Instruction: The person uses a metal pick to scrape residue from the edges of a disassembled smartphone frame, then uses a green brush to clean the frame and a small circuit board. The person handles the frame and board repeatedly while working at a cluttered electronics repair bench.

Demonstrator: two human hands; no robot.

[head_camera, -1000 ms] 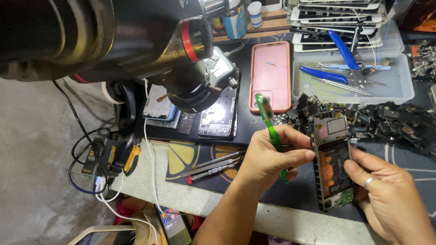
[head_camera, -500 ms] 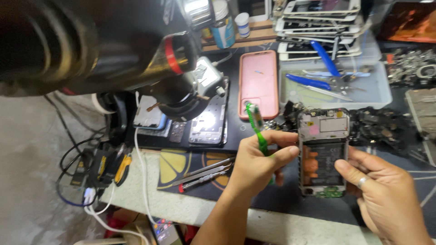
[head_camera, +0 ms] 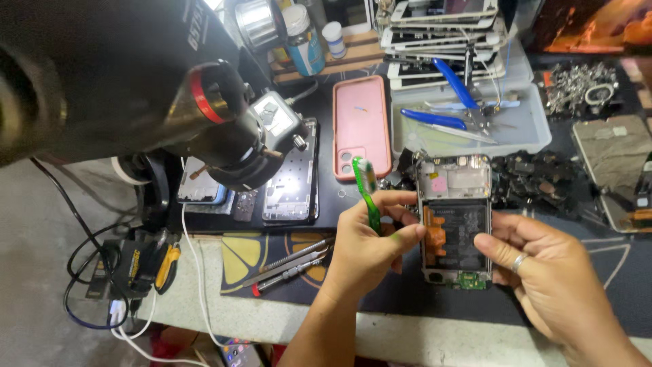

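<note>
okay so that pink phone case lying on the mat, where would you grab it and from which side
Grip the pink phone case across its two long edges near the middle, coming straight down from above. It lies flat with a clear top; the tray crowds its right side and the opened phone backs its left, so a sideways approach looks cramped.

workbench (head_camera: 435, 333), black mat (head_camera: 407, 299), pink case (head_camera: 361, 126), tray (head_camera: 536, 129)

One opened phone (head_camera: 454, 224), one green toothbrush (head_camera: 367, 192), one pink case (head_camera: 361, 124), two blue pliers (head_camera: 445, 95)
</note>
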